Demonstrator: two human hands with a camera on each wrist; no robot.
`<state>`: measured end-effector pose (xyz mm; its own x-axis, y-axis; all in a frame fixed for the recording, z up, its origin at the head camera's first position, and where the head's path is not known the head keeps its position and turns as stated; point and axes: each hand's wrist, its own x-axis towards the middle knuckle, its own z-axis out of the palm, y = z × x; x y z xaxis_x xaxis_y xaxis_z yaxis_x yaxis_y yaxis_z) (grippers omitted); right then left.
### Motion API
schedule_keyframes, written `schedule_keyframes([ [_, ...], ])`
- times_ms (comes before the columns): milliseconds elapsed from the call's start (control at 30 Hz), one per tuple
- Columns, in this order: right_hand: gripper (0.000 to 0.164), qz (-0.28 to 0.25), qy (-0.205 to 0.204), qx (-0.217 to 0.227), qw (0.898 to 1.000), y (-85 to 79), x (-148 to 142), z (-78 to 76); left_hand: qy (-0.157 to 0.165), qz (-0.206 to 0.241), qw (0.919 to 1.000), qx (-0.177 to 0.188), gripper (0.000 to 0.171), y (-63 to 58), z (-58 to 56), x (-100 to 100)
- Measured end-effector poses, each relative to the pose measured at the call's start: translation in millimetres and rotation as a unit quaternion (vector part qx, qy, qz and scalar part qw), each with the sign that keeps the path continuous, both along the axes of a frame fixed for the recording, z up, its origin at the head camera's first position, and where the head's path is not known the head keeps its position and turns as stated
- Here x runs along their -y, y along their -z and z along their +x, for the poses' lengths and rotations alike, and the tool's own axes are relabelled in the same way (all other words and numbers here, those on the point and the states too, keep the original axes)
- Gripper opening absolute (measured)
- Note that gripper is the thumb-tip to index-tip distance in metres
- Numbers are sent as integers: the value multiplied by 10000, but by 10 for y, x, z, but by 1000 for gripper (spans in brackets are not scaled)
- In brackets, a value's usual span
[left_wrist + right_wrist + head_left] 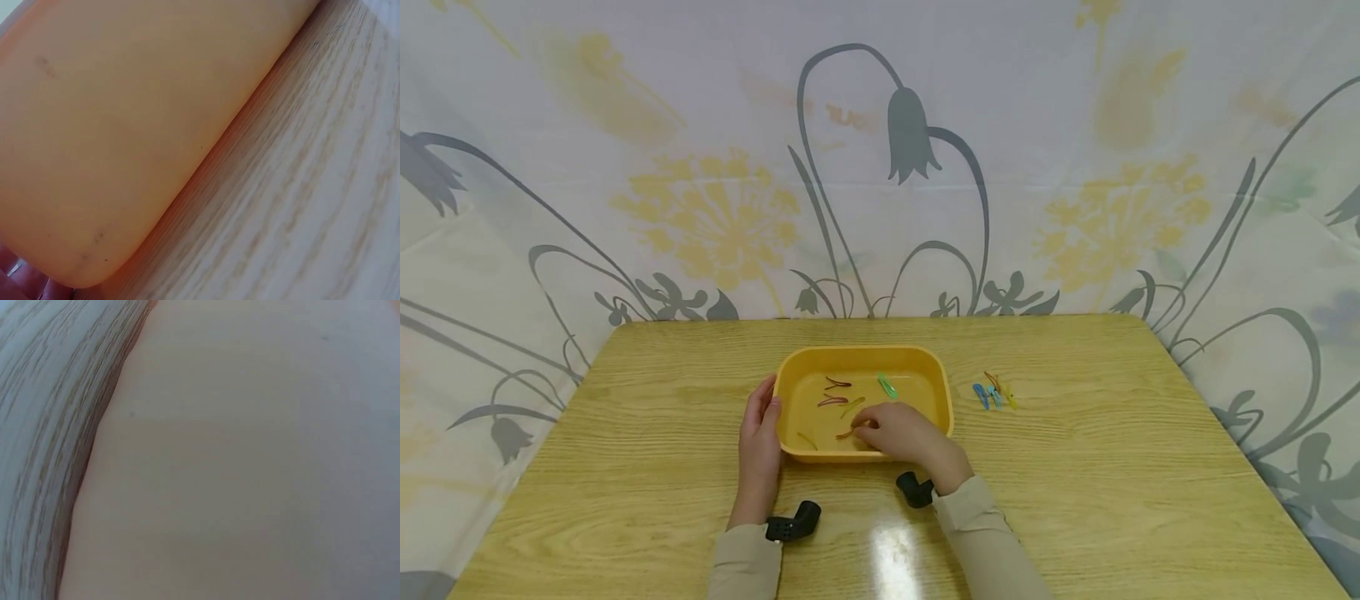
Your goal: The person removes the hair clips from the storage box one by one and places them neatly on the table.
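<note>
My left hand (762, 429) rests against the left wall of a yellow plastic tray (863, 457), its fingers along the outside and the thumb by the rim. Over the tray's front part, my right hand (902, 432) pinches an orange-brown hair clip (845, 435) close above the tray floor; the fingers partly cover it. Inside the tray lie two dark red clips, one of them (832, 402) nearer me, plus a green clip (887, 386), a yellow clip (853, 407) and another yellowish one (807, 440) at front left. In the left wrist view the tray wall (137, 125) fills much of the frame.
Right of the tray, a small group of clips lies on the wooden table (1112, 467): a blue clip (981, 395), a light blue one (995, 397), a yellow one (1011, 398) and a brown one (992, 381). A floral cloth (865, 208) hangs behind the table.
</note>
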<state>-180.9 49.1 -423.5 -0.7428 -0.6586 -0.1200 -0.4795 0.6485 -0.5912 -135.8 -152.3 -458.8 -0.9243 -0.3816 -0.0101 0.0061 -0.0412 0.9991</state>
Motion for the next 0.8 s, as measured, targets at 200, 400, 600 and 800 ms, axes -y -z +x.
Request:
schedule_keyframes([
  [200,25,-82,148,205,9996,7,-6,-10,-9,-21,10000,-7,38,0,-4,-8],
  [400,24,-136,131,257,9995,41,-1,-29,-50,-148,9999,36,38,-7,7,-3],
  [600,27,-106,39,375,9992,40,5,-29,-36,-187,9998,-6,38,-13,13,-5],
  [800,26,-124,-283,164,9994,22,13,-37,-34,-118,9999,6,37,-7,12,-11],
])
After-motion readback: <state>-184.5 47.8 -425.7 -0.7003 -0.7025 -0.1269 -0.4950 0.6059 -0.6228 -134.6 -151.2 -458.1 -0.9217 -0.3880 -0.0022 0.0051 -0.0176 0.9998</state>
